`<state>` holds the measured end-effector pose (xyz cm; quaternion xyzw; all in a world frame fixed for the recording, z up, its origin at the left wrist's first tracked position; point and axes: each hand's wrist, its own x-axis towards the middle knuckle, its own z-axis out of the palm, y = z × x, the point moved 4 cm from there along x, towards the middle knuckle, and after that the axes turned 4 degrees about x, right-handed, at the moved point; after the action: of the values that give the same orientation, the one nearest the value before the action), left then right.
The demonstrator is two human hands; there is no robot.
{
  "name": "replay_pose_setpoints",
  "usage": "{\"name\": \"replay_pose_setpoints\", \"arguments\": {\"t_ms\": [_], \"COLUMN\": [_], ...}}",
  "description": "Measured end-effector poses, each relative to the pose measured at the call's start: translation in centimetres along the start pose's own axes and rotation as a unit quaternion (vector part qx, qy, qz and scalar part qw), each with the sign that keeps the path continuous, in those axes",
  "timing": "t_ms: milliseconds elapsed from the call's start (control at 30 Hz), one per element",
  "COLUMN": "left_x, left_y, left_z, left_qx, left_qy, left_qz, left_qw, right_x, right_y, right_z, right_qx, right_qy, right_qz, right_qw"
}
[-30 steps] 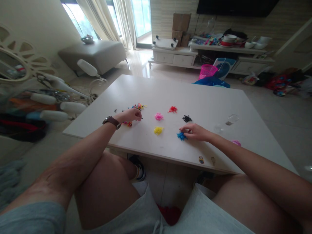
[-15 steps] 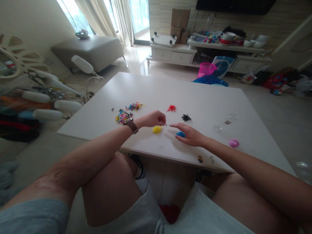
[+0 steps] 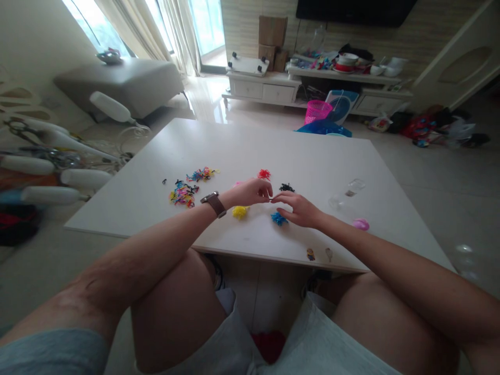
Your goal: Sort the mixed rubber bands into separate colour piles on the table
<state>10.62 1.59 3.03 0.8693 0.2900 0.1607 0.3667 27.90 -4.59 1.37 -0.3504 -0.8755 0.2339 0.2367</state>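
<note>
Over the white table [image 3: 312, 151], my left hand [image 3: 252, 191] pinches a small dark loop [image 3: 271, 200], probably a black rubber band. My right hand [image 3: 300, 209] has its fingertips right up against it; its fingers are stretched and the thumb is apart. Sorted heaps of small bands surround the hands: yellow [image 3: 240, 212] below the left, blue [image 3: 278, 219] under the right thumb, red [image 3: 264, 174] and black [image 3: 287, 187] behind. A bit of pink [image 3: 237, 184] shows, mostly hidden by my left hand. Mixed-colour bands [image 3: 183, 195] lie to the left in two loose heaps.
A clear plastic container [image 3: 347, 194] and a pink lump [image 3: 361, 224] lie at right. Near the front edge are a small yellow cartoon figure [image 3: 310, 254] and a pale small piece [image 3: 328, 254]. One black band [image 3: 164, 182] lies alone at far left. A white lamp stand [image 3: 111, 107] stands beside the table.
My hands have come together, the right fingertips now meeting the loop in my left hand. The right hand has shifted off the blue heap somewhat. The camera view has turned slightly right.
</note>
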Motion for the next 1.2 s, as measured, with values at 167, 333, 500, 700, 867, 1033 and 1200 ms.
{"name": "replay_pose_setpoints", "arguments": {"t_ms": [167,333,500,700,867,1033,1200], "left_x": [0.8,1.2,1.8,3.0,4.1,4.1,2.0], "left_y": [-2.5,-5.5,-6.9,-7.6,-8.2,-8.1,-8.3], "left_z": [-0.2,-1.3,-2.0,-1.9,-1.0,-1.8,-5.2], "left_qx": [0.009,-0.052,-0.081,-0.117,-0.277,-0.352,-0.338], "left_qy": [0.049,0.135,0.197,0.257,0.266,0.278,0.342], "left_qz": [-0.055,-0.156,-0.207,-0.25,-0.241,-0.201,-0.204], "left_qw": [0.997,0.977,0.955,0.926,0.892,0.871,0.853], "right_x": [-0.4,-1.3,-1.5,-1.5,-2.2,-3.1,-3.2], "right_y": [3.5,7.4,8.2,6.8,6.2,6.4,6.3], "right_z": [-1.2,-1.9,-1.5,-1.8,-2.1,-2.7,-3.5], "right_qx": [-0.083,-0.117,-0.119,-0.131,-0.125,-0.118,-0.109], "right_qy": [0.054,0.062,0.036,0.048,0.054,0.061,0.063], "right_qz": [0.093,0.15,0.15,0.142,0.132,0.129,0.138], "right_qw": [0.991,0.98,0.981,0.98,0.982,0.983,0.982]}}
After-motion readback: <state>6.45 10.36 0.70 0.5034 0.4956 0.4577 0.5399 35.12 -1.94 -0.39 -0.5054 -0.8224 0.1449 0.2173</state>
